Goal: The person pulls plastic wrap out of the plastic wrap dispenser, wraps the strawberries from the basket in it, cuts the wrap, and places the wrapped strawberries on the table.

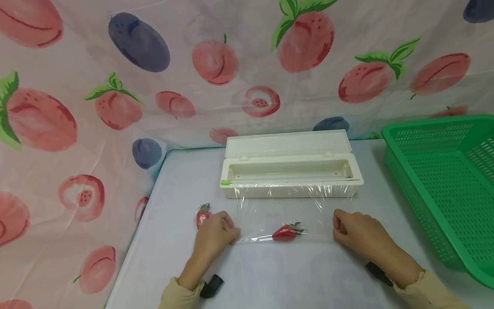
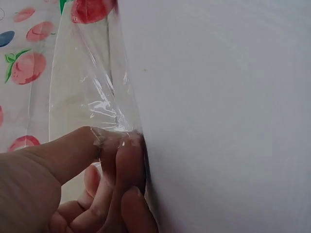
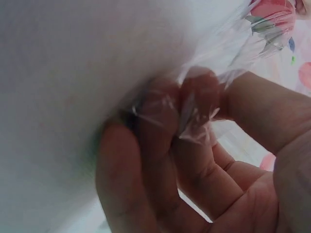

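A sheet of clear plastic wrap (image 1: 262, 214) stretches from the front of a white wrap dispenser box (image 1: 293, 191) toward me. My left hand (image 1: 215, 235) pinches its near left corner between thumb and fingers. The near right corner is pinched by my right hand (image 1: 364, 234); in the right wrist view the film bunches at the fingertips (image 3: 201, 87). A red strawberry (image 1: 284, 232) with green leaves lies at the sheet's near edge, between the hands. Just beyond my left hand lies another strawberry (image 1: 202, 216), which looks wrapped in film.
The dispenser's lid (image 1: 287, 144) stands raised at the back, its trough open to view. A green plastic basket (image 1: 420, 193) occupies the right side of the white table (image 1: 166, 223). Fruit-printed cloth (image 1: 185, 25) hangs behind and along the left.
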Available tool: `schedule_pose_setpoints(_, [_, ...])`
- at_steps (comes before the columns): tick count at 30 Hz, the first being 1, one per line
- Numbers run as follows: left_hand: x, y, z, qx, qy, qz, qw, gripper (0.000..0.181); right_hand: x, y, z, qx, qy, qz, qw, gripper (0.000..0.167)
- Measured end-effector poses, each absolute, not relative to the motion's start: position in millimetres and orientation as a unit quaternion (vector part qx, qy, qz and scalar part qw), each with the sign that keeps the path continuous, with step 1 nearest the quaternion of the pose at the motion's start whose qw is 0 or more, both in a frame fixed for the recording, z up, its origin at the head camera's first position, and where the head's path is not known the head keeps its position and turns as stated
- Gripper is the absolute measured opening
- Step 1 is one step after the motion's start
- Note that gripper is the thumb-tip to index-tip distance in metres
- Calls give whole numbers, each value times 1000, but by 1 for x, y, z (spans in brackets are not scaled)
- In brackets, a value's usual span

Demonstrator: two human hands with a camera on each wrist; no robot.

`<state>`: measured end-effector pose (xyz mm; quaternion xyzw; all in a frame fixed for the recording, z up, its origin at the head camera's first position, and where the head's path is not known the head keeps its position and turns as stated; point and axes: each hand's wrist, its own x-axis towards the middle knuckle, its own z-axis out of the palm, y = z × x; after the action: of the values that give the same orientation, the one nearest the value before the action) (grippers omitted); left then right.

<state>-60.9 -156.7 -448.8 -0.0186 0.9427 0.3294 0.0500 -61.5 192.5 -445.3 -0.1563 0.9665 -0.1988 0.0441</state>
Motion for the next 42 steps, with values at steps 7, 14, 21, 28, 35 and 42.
schedule_pose_setpoints(7, [-63, -158, -451, 4, 956, 294, 25, 26, -63, 192, -444, -180, 971, -158, 8, 30])
schedule_pose_setpoints(14, [-62, -156, -451, 99, 966, 238, -6, 15, -63, 194, -445, -264, 955, -132, -32, 33])
schedule_pose_setpoints(21, [-64, -169, -452, 144, 952, 264, 60, 11, -64, 207, -443, -251, 950, -179, 53, 22])
schedule_pose_setpoints(28, [-65, -180, -452, 168, 934, 299, 99, 16, -68, 225, -445, -288, 921, -239, 108, 18])
schedule_pose_setpoints(35, [-61, -184, -446, 168, 927, 300, 149, 30, -69, 238, -447, -327, 906, -235, 134, 45])
schedule_pose_setpoints(42, [-57, -179, -443, 173, 942, 256, 134, 44, -69, 242, -448, -362, 900, -218, 107, 38])
